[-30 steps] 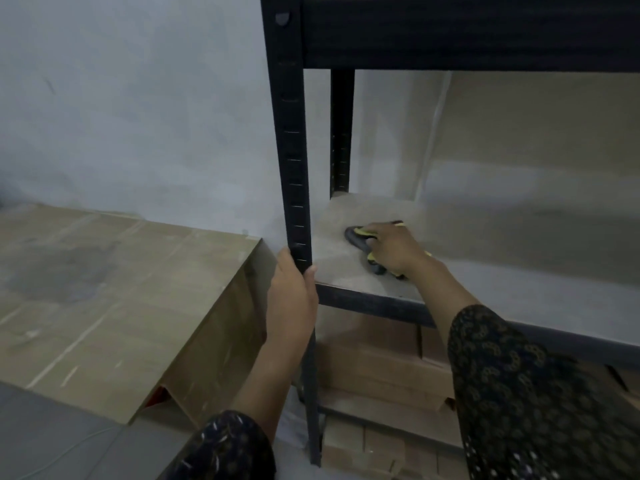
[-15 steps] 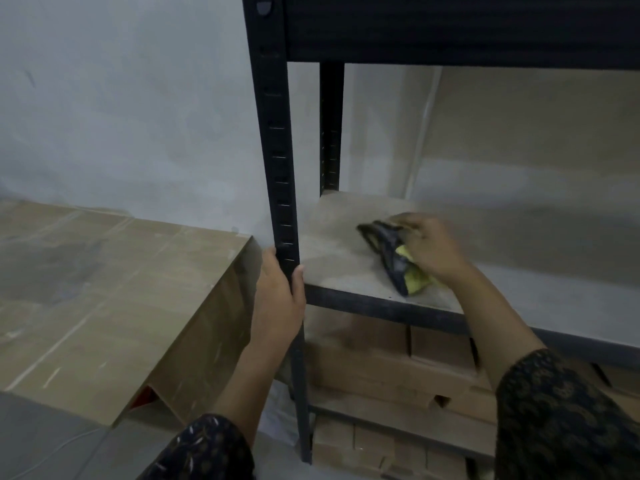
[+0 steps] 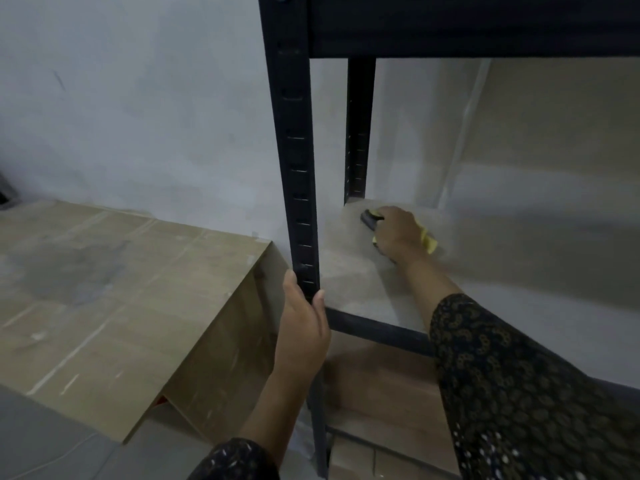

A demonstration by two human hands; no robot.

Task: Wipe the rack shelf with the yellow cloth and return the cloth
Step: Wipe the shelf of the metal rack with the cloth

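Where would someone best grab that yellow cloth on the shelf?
From above, at its bunched middle, as the right hand does now: the yellow cloth lies crumpled flat on the grey rack shelf, so a top-down pinch gathers the folds.

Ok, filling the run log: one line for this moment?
step: wiping | right hand: presses yellow cloth on rack shelf | left hand: holds front post
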